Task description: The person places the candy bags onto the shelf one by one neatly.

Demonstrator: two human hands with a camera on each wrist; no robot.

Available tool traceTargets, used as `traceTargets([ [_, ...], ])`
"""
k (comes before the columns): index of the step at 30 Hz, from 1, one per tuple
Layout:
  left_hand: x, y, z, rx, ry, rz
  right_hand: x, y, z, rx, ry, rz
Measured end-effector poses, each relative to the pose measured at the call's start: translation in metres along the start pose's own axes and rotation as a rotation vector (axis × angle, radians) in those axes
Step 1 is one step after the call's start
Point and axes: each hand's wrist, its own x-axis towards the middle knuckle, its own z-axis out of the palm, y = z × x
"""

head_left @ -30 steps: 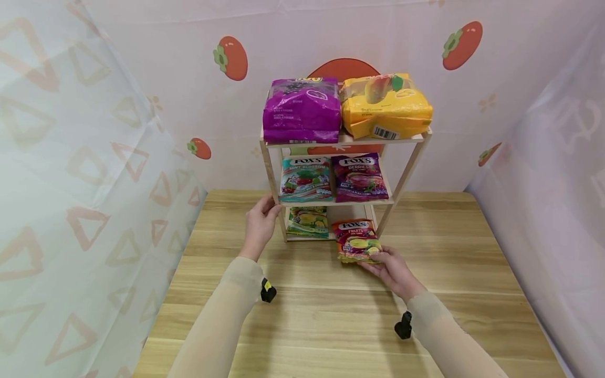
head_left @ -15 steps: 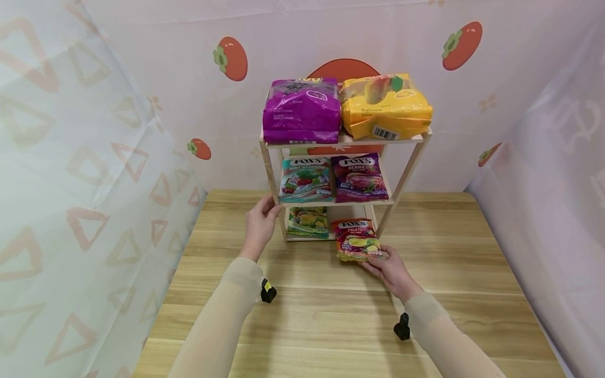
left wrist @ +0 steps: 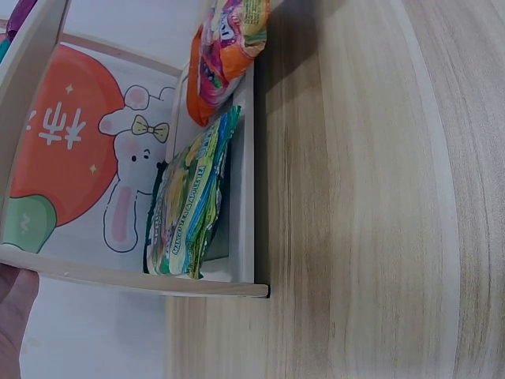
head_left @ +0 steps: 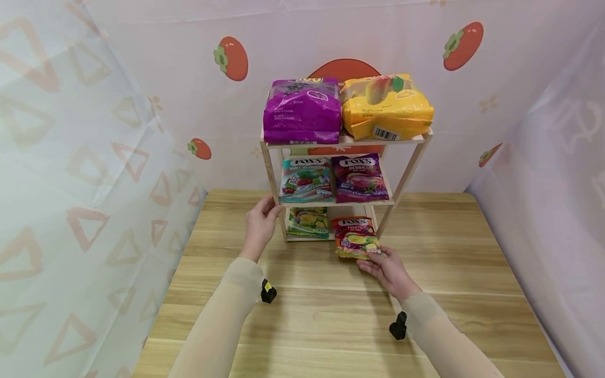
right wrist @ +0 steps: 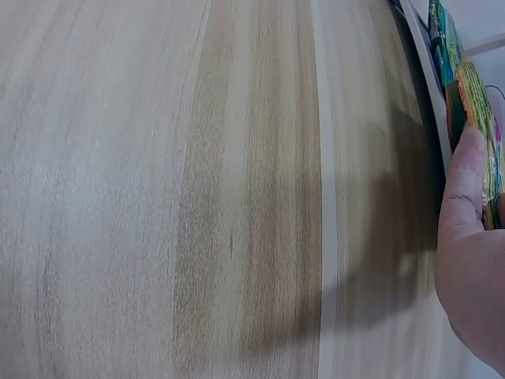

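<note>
In the head view my right hand pinches the lower right corner of a red-orange FOX'S Fruits candy bag. The bag tilts over the front edge of the bottom shelf, its upper part inside the small wooden rack. Beside it on that shelf lies a green-yellow candy bag. My left hand grips the rack's left front post, just under the middle shelf. Only part of that hand shows at the left wrist view's edge, and in the right wrist view fingers lie along the bag's underside.
Teal Mint Blossom and purple Berries candy bags lie on the middle shelf. A large purple bag and a yellow bag fill the top. Printed cloth walls enclose the wooden table.
The Fruits bag has moved slightly back and up, farther into the bottom shelf, with the right hand following it slightly leftward. The left hand has stayed at the post.
</note>
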Motion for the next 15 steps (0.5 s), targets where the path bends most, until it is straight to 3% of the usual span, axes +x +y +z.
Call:
traceTargets([
  [7,-0.0004,-0.0001,0.0002,-0.002,0.0,-0.003,0.0008,-0.0009,0.0054,0.092,0.007,-0.001],
  [15,0.0005,-0.0006,0.0011,-0.014,0.003,-0.009,0.0027,-0.0043,0.0067,0.124,0.028,0.02],
])
